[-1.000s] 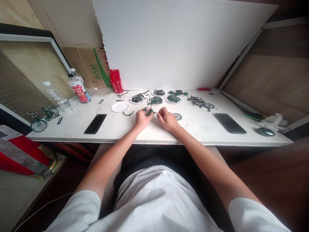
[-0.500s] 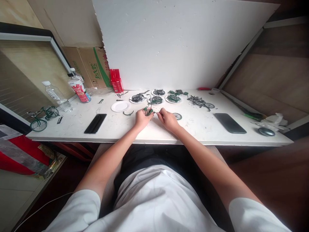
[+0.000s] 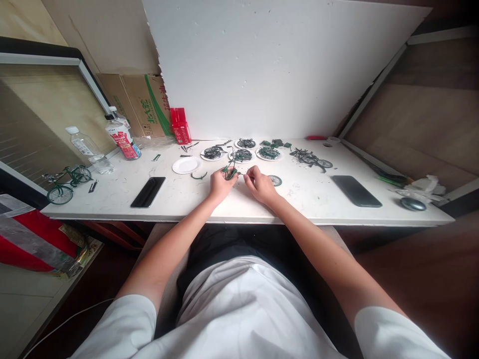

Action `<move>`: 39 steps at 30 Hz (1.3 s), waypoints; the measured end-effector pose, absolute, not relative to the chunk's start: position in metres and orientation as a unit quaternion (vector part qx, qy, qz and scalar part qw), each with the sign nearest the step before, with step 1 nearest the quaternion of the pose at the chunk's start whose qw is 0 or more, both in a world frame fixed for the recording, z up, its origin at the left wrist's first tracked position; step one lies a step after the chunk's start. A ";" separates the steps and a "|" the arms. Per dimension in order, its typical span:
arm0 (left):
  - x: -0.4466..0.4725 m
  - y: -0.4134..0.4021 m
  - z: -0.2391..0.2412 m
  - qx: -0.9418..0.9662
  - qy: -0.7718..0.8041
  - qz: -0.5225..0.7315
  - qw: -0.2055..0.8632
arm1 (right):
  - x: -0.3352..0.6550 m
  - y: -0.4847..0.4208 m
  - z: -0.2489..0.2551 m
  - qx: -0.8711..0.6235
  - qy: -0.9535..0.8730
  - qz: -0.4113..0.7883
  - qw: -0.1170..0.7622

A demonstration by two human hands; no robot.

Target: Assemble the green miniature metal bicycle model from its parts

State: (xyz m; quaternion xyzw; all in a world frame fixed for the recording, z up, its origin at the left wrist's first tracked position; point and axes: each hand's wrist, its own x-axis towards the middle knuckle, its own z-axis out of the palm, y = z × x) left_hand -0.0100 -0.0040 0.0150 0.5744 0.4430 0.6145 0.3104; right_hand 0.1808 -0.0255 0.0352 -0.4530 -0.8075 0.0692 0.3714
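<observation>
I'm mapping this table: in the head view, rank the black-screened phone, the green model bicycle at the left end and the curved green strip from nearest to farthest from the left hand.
1. Curved green strip, just left of the left hand.
2. Black-screened phone, farther left.
3. Green model bicycle, at the far left.

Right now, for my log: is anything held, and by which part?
The left hand holds a green bike part by its near end, exact spot hidden. The right hand is pinched; any piece is too small to tell.
</observation>
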 end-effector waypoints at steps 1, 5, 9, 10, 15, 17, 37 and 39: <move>-0.010 -0.003 0.015 0.572 0.444 0.616 0.309 | 0.181 -0.026 0.035 -0.441 -0.809 0.078 0.380; -0.012 -0.001 0.013 0.575 0.447 0.617 0.298 | 0.181 -0.025 0.036 -0.407 -0.807 0.095 0.418; -0.014 0.000 0.013 0.579 0.450 0.613 0.294 | 0.182 -0.023 0.034 -0.390 -0.805 0.103 0.435; -0.014 0.000 0.013 0.578 0.451 0.613 0.295 | 0.182 -0.022 0.033 -0.387 -0.805 0.102 0.437; -0.013 0.001 0.013 0.566 0.450 0.616 0.312 | 0.184 -0.015 0.027 -0.387 -0.801 0.069 0.451; -0.013 0.001 0.012 0.561 0.447 0.618 0.322 | 0.186 -0.013 0.026 -0.383 -0.802 0.063 0.454; -0.010 -0.001 0.012 0.577 0.431 0.607 0.334 | 0.179 -0.027 0.036 -0.445 -0.805 0.040 0.390; -0.010 -0.001 0.011 0.568 0.441 0.610 0.332 | 0.178 -0.027 0.036 -0.467 -0.804 0.029 0.367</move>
